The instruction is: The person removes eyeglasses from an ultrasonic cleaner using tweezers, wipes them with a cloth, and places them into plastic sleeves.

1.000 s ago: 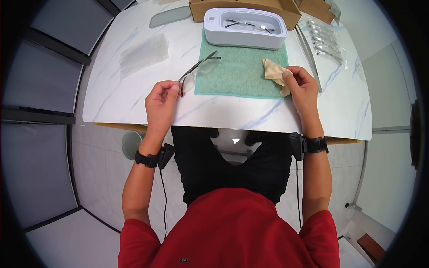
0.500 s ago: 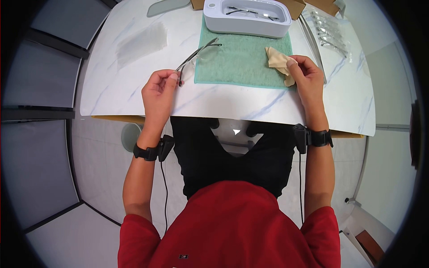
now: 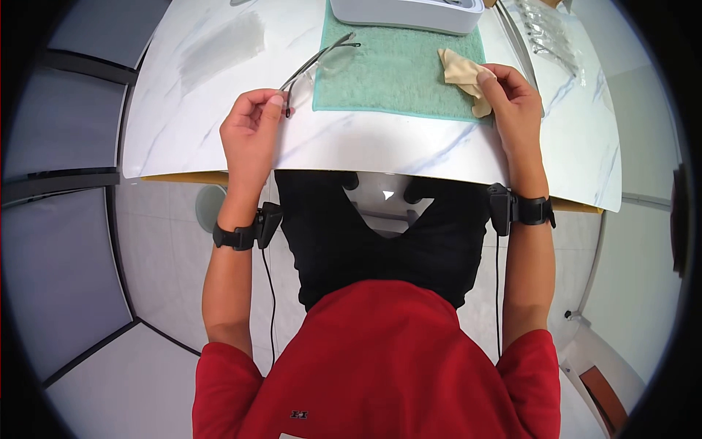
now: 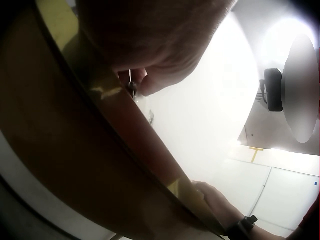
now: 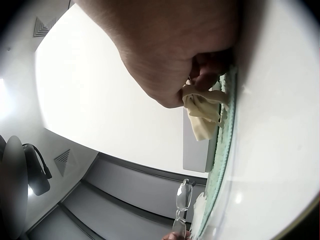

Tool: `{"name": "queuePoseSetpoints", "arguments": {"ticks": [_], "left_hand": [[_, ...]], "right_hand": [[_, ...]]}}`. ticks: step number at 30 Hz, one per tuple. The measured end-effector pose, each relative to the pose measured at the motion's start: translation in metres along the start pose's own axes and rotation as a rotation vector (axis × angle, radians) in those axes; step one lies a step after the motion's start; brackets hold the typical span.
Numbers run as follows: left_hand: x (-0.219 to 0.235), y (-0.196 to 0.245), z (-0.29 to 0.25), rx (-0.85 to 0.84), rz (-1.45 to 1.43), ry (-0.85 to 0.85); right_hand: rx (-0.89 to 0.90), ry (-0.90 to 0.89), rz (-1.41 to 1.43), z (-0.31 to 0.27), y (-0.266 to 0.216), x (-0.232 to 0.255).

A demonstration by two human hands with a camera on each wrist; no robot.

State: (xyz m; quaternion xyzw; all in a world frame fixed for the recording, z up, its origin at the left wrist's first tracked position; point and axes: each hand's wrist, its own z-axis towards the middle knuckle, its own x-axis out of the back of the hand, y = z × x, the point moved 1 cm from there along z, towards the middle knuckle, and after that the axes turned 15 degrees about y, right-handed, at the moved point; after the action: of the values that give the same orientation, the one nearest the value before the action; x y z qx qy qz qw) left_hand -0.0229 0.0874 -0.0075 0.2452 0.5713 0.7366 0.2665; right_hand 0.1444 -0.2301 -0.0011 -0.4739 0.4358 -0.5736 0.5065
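Observation:
Between the thumb and fingers of my left hand [image 3: 251,124] is a pair of glasses [image 3: 310,64], gripped near one end. Its dark temples point up and right over the left edge of a green towel [image 3: 387,77]. My right hand [image 3: 515,106] pinches a crumpled beige cloth [image 3: 462,71] at the towel's right side. In the right wrist view the cloth [image 5: 201,122] hangs from the fingertips, and clear lenses of the glasses [image 5: 183,196] show lower down. The left wrist view shows mostly the back of the left hand [image 4: 150,40], with little of the glasses.
A white cleaner basin [image 3: 406,18] stands at the towel's far edge, cut off by the frame. To the left lies a translucent white sheet [image 3: 223,51]. Clear plastic packets [image 3: 547,40] lie at the far right. The table's front edge [image 3: 380,172] runs just before the lap.
The head view has tilted downward, so the table and basin shift up in it. Both hands keep their hold on the glasses and the cloth, slightly farther apart in view.

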Motion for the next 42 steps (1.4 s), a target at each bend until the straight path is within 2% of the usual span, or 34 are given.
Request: {"name": "queuePoseSetpoints", "arguments": {"ticks": [42], "left_hand": [[0.0008, 0.0005, -0.0016, -0.051, 0.080, -0.031]], "right_hand": [[0.044, 0.032, -0.027, 0.0012, -0.0012, -0.0005]]}}
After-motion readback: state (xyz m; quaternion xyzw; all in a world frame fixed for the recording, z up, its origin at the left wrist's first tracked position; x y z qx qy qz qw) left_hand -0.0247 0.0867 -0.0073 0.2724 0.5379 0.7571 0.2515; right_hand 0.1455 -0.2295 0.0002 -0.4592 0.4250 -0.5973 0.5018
